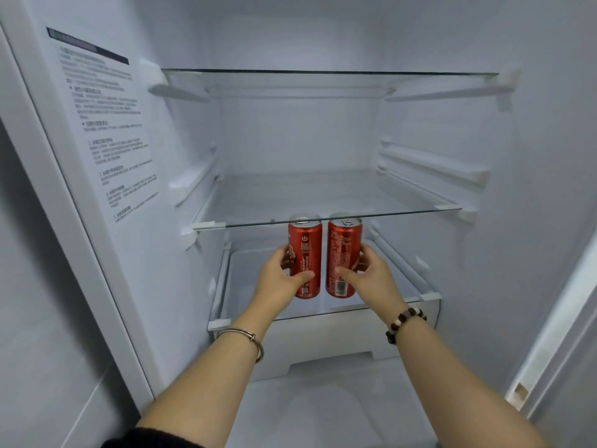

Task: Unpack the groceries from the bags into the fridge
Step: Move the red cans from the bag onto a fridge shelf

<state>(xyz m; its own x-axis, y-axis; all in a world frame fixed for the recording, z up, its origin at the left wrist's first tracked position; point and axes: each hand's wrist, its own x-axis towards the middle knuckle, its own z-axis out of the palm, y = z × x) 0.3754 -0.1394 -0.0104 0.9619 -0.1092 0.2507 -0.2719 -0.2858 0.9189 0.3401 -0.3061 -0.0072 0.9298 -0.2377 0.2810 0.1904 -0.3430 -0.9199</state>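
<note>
Inside the fridge [290,140]: both hands reach over the lowest glass shelf [387,306].
Left hand [280,277]: curled round the left can [306,250].
Left can: red, upright, just beside the right can [343,253].
Right can: red, upright; resting or lifted, cannot tell.
Right hand [372,277]: grips the right can.

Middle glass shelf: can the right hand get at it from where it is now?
Probably yes: the right hand grips a red can just under the middle glass shelf, and nothing blocks its front edge.
</note>
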